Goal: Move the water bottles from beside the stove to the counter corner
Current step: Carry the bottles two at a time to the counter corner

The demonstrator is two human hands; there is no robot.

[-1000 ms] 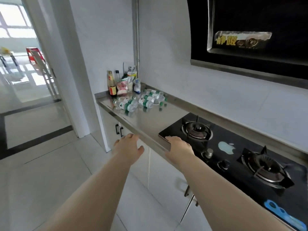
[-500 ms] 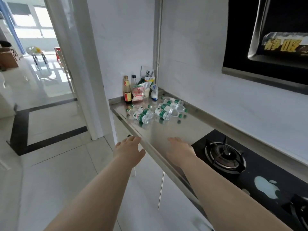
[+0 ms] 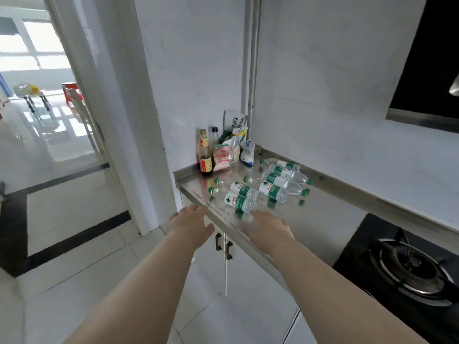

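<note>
With both hands spread wide and empty, the right hand should close round the nearest water bottle lying on the tabletop, while the left hand steadies.

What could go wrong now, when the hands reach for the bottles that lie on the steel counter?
1. The water bottles lie on their sides on smooth steel; a nudge from the right hand may roll the nearest bottle off the counter edge.
2. The corner is crowded: the sauce bottle could get knocked over.
</note>
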